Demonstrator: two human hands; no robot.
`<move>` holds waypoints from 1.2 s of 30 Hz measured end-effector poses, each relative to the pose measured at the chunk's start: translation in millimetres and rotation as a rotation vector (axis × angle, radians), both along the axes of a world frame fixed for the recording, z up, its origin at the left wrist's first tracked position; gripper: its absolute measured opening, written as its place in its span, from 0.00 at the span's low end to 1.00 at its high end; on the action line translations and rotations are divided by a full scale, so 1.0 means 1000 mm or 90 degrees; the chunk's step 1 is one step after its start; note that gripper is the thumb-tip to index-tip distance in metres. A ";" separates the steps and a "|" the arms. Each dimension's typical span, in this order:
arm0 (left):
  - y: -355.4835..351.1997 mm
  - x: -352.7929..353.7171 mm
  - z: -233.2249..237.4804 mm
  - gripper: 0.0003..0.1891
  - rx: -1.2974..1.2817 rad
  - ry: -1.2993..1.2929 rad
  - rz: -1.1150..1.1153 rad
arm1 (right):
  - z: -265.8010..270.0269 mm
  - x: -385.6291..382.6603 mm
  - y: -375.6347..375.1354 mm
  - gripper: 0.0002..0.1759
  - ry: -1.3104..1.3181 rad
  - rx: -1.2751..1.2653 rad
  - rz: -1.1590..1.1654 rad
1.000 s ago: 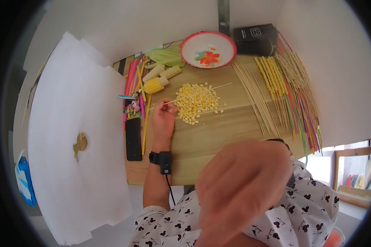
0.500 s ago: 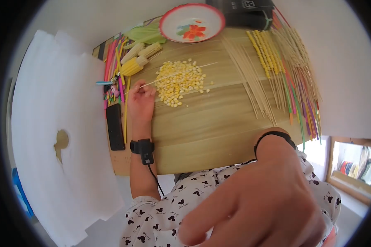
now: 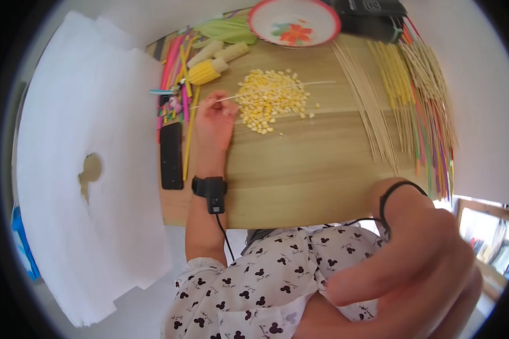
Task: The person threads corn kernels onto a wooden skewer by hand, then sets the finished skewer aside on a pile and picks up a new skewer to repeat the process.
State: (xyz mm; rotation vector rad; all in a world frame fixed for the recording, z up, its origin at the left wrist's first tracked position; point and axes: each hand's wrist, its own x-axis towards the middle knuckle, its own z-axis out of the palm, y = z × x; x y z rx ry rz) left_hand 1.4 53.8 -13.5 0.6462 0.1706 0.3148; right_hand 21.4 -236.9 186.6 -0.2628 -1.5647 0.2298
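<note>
A thin bamboo skewer [image 3: 321,82] is pinched in my left hand [image 3: 216,117], which rests near the table's left side. The skewer reaches rightward over a heap of loose corn kernels [image 3: 266,107]. Close to the camera at lower right, my right hand [image 3: 418,271] is in front of my patterned shirt, fingers curled inward. Its fingertips are hidden, so whatever they may hold does not show. Beyond my left hand lie a partly stripped yellow corn cob [image 3: 205,72] and bare cobs [image 3: 232,52].
An enamel bowl [image 3: 322,35] with a red rim stands at the back beside a black box [image 3: 373,25]. Skewers [image 3: 373,113] and kernel-threaded sticks [image 3: 387,73] lie to the right. A phone [image 3: 171,155] and colourful straws [image 3: 168,73] line the left edge; green husks [image 3: 223,28] lie behind.
The camera view has shifted, so the table appears farther right and higher. My right hand has moved toward the lower right of the picture. My left hand keeps holding the skewer.
</note>
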 end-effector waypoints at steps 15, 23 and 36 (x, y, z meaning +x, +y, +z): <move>-0.002 0.001 0.003 0.13 0.058 0.025 0.011 | 0.017 -0.001 0.027 0.14 0.092 -0.047 -0.392; 0.001 0.003 -0.001 0.11 0.015 0.040 0.008 | 0.014 -0.005 0.047 0.13 0.195 -0.023 -0.452; -0.006 -0.001 -0.006 0.09 0.006 0.016 0.018 | 0.037 -0.047 0.040 0.11 0.271 0.267 -0.311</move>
